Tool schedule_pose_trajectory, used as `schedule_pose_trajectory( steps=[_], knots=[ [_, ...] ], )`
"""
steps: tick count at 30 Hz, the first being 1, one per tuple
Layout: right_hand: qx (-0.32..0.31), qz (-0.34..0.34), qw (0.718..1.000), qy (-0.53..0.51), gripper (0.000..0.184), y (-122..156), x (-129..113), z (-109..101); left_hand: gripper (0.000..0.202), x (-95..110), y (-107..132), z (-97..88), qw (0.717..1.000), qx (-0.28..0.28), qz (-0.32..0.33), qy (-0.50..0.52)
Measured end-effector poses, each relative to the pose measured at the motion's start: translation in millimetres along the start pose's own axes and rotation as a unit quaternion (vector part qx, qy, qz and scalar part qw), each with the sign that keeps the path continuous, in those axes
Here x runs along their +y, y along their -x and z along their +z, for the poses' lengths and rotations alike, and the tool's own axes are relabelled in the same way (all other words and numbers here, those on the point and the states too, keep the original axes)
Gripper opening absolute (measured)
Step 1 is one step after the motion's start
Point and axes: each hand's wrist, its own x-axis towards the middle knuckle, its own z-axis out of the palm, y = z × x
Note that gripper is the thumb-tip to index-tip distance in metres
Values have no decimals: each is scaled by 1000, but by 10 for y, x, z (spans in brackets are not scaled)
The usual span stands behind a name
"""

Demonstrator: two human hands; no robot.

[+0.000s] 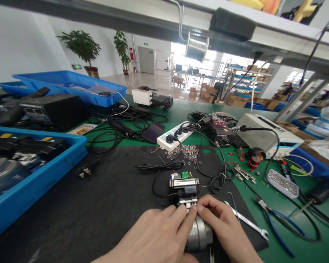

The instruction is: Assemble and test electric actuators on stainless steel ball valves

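Note:
A device with a grey metal cylindrical body [200, 233] stands on the black mat in front of me, with a black housing [186, 190] and a small green circuit board [185, 175] at its far end. My left hand [161, 228] is wrapped over the near left side of the body, its fingertips at the bracket between body and housing. From the right, my right hand [222, 221] pinches at the same joint, thumb and forefinger together. Whatever lies between those fingertips is too small or hidden to name. A black cable [156, 188] runs out of the housing's left side.
Left stands a blue bin [71, 160] of similar parts. Beyond the device are scattered washers [190, 151] and a white power strip [175, 136]. On the right lie a wrench [249, 221], blue-handled pliers [276, 223], a tray of small parts [283, 183] and a soldering iron [244, 128].

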Motion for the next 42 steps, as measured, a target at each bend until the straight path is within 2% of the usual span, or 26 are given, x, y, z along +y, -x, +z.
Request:
schedule_pose_trajectory(
  steps=[5,14,19,22,24,26,28,30,35,42],
  knots=[
    [-1,18,999,-28,37,2,-5,11,70,6,-16,20,1000,-6,-5,-20],
    [1,9,1000,-10,34,-7,24,-8,77,12,-12,75,999,11,-4,-43],
    [22,21,1000,3,30,-1,33,-23,89,-35,-66,98,998,32,6,-56],
    [29,14,999,29,35,9,18,-2,96,-69,-45,38,996,54,20,-62],
    [28,7,998,52,42,8,-4,28,87,-104,13,-45,994,90,24,-60],
    [23,9,997,73,46,3,-23,56,70,-162,89,-146,986,148,19,-69],
    [23,19,995,92,46,-2,-27,64,56,-244,159,-243,974,205,0,-99],
    [30,26,995,97,44,0,-16,50,49,-336,208,-321,963,235,-23,-132],
    [31,24,992,117,45,17,28,26,37,-478,282,-451,953,218,-73,-198],
    [33,18,990,137,45,19,14,41,31,-429,373,-571,959,178,-96,-198]
  ],
)
